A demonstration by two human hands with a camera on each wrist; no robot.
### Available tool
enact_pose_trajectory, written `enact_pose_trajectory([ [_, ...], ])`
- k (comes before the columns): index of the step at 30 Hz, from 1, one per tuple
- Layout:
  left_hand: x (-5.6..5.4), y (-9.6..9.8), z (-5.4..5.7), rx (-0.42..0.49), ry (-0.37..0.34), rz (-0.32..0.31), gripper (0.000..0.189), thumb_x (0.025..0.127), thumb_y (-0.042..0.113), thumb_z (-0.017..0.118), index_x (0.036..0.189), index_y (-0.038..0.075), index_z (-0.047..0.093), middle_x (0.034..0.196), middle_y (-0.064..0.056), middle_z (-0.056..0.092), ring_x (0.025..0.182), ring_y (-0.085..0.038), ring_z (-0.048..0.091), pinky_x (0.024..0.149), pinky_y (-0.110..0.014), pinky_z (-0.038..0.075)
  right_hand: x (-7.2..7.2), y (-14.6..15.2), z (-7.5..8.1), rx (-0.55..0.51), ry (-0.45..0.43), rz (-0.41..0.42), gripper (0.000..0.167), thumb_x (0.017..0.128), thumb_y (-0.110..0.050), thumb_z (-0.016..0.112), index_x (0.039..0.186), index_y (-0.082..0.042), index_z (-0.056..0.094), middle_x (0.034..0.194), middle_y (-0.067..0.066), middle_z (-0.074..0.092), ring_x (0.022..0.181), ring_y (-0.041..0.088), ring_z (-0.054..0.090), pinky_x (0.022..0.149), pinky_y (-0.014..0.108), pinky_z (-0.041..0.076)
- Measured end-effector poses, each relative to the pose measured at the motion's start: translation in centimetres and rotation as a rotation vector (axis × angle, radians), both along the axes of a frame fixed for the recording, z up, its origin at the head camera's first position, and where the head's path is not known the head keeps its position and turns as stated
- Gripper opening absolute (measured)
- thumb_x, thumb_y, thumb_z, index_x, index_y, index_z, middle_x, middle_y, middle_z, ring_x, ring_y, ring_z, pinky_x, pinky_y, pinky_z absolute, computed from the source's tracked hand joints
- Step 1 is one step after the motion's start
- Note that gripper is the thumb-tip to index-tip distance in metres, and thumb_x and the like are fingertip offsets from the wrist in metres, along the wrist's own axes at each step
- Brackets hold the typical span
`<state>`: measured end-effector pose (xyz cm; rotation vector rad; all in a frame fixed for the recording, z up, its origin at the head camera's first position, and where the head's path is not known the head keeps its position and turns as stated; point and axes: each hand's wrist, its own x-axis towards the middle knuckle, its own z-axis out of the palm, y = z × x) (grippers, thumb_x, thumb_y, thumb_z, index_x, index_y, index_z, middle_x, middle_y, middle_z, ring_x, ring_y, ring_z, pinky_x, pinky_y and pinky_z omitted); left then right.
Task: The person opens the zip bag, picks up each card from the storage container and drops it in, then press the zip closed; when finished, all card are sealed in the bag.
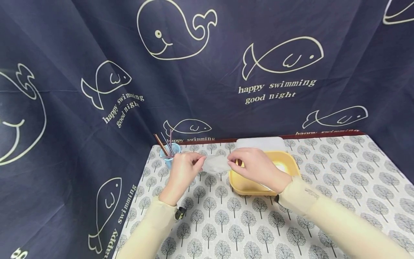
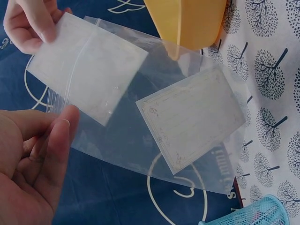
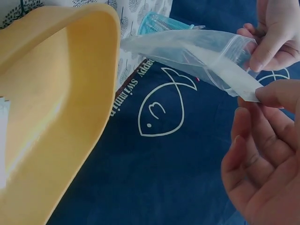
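A clear zip bag (image 2: 126, 154) hangs between both hands above the table. Inside it lies a pale card (image 2: 192, 119) with an ornamental border. A second pale card (image 2: 93, 70) passes through the bag's mouth, partly in and partly out. My left hand (image 1: 184, 174) pinches the rim of the bag near its zip strip. With thumb and fingers, my right hand (image 1: 253, 165) pinches the outer end of the second card, as the right wrist view (image 3: 246, 86) also shows.
A yellow basin (image 1: 239, 189) stands below my right hand, with a white item (image 3: 3, 140) inside. Behind it lies a white flat sheet (image 1: 262, 143). At the back left is a blue mesh cup (image 1: 174, 148) with several sticks. Dark fabric (image 1: 207, 86) hangs behind the tree-print tablecloth (image 1: 223, 223).
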<state>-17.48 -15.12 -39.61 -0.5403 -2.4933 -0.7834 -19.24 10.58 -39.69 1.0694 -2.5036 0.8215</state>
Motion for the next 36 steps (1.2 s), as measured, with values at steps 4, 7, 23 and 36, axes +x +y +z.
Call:
enact_pose_trajectory([
  [4,0.0,0.1,0.0,-0.011,-0.001,0.002,0.011,0.095,0.010,0.075,0.087,0.009,0.083,0.077,-0.003,0.077,0.054,-0.003,0.067,0.055,-0.017,0.054,-0.3,-0.7,-0.1,0.008,-0.028,0.001,0.006,0.093,-0.015,0.074,0.097,-0.015,0.079,0.089,-0.009,0.071,0.077,0.011,0.064,0.071,0.030,0.055],
  [7,0.0,0.1,0.0,-0.018,0.002,0.002,0.010,0.094,0.009,0.076,0.086,0.009,0.083,0.076,-0.002,0.077,0.054,-0.004,0.067,0.055,-0.017,0.054,-0.5,-1.1,-0.3,0.013,-0.032,0.009,0.006,0.094,-0.017,0.075,0.096,-0.014,0.079,0.093,-0.008,0.066,0.078,0.013,0.062,0.072,0.031,0.055],
  [23,0.1,0.5,0.0,-0.017,0.015,-0.023,0.010,0.094,0.006,0.076,0.086,0.008,0.083,0.074,-0.001,0.077,0.052,-0.004,0.066,0.053,-0.016,0.053,-2.0,-3.3,-0.9,0.120,-0.125,0.035,0.010,0.096,-0.019,0.076,0.100,-0.013,0.082,0.123,0.006,0.070,0.117,0.025,0.065,0.103,0.044,0.052],
  [36,0.1,0.8,0.0,-0.021,0.034,-0.035,0.010,0.093,0.005,0.076,0.085,0.007,0.082,0.071,-0.001,0.076,0.053,-0.004,0.065,0.054,-0.016,0.052,-2.1,-5.0,-1.1,0.259,-0.007,0.075,0.004,0.093,-0.015,0.079,0.091,-0.016,0.083,0.103,0.003,0.074,0.092,0.020,0.071,0.083,0.036,0.061],
])
